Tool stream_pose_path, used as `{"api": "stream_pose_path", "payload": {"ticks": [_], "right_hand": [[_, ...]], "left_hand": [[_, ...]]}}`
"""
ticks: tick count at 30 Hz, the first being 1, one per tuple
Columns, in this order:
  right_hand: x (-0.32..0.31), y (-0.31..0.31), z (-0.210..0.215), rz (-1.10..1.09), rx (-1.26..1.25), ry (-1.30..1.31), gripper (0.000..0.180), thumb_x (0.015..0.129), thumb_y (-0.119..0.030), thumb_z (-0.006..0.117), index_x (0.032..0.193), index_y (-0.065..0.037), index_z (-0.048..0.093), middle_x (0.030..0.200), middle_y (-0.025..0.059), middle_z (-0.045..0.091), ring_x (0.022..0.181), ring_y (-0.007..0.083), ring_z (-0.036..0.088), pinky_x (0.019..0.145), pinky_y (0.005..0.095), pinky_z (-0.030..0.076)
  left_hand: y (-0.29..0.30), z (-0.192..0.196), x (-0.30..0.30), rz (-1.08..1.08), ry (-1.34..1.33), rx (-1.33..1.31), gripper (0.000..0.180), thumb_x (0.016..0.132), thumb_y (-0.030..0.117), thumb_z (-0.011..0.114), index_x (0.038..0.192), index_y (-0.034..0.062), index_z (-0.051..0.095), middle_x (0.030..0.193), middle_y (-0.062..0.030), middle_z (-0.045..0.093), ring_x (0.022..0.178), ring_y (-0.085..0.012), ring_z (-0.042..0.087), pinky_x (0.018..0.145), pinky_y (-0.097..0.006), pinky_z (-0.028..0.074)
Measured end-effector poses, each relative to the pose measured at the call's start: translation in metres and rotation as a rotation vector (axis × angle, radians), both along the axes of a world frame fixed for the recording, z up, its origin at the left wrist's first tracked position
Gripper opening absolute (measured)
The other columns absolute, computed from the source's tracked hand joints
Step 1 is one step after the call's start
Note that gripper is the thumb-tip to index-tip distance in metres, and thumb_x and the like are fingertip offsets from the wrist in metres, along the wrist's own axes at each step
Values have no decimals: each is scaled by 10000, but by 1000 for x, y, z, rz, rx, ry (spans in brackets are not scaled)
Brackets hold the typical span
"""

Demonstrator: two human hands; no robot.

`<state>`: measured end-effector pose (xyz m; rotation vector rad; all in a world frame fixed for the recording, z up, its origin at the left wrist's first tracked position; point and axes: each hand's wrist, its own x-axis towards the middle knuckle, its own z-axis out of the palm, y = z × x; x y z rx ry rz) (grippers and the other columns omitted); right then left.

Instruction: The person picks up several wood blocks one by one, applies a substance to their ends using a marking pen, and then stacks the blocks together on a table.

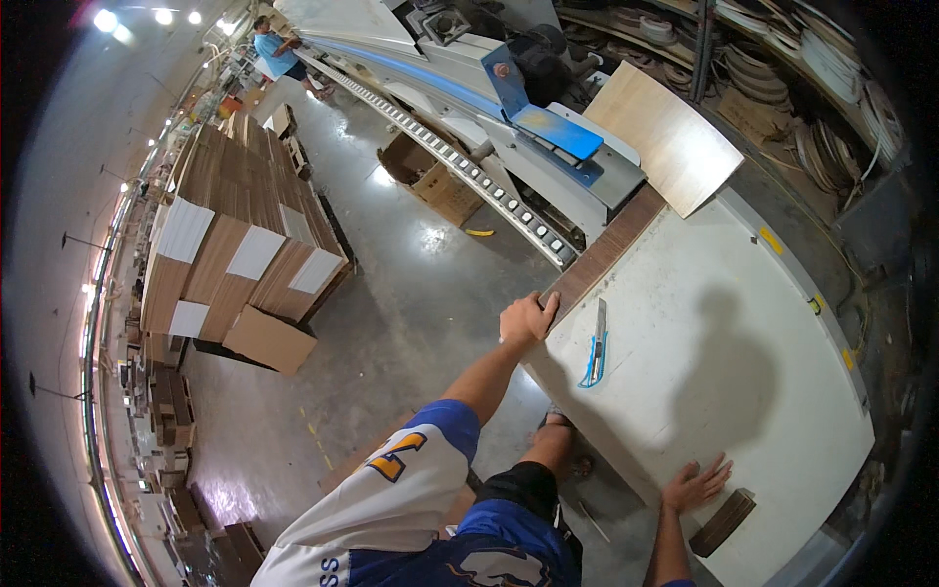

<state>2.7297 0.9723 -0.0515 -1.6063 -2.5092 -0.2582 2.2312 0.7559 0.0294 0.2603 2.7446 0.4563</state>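
Note:
My left hand is closed around the near end of a narrow dark brown board, which lies along the left edge of a white worktable. The board's far end reaches the edge of a long machine with a blue plate. My right hand lies on the tabletop with fingers spread, holding nothing. Just beside it is a small dark brown block. Between the two hands, closer to the left, lies a utility knife with a blue handle and its blade showing.
A light wood panel rests at the table's far end. Along the machine runs a roller rail, with an open cardboard box beneath. Stacked brown panels stand on the left floor. Coiled edging strips fill shelves at right. Another person stands far off.

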Motion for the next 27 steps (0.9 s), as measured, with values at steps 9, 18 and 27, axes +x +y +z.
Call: {"api": "stream_pose_path", "payload": {"ticks": [9, 18, 27], "right_hand": [[3, 2, -6, -16, 10, 15, 739, 1094, -658, 319, 1673, -199, 348, 1745, 99, 296, 1581, 356, 299, 1256, 565, 265], [7, 6, -11, -13, 23, 2, 721, 1097, -640, 348, 1677, -211, 342, 1745, 98, 302, 1577, 357, 302, 1257, 562, 257], [5, 2, -8, -14, -1, -3, 677, 1094, -509, 459, 1682, -198, 329, 1760, 104, 262, 1594, 354, 271, 1270, 572, 232]], "left_hand": [[0, 1, 0, -1, -20, -10, 729, 1010, 700, 419, 1177, 70, 747, 1084, -272, 759, 1045, -456, 722, 917, -534, 565], [0, 3, -1, -2, -42, 4, 731, 1022, 690, 417, 1174, 46, 728, 1061, -250, 768, 1051, -453, 720, 918, -539, 563], [0, 6, 1, -10, -3, -11, 722, 1021, 697, 407, 1132, 67, 742, 1051, -268, 762, 1031, -456, 728, 904, -533, 574]]}}
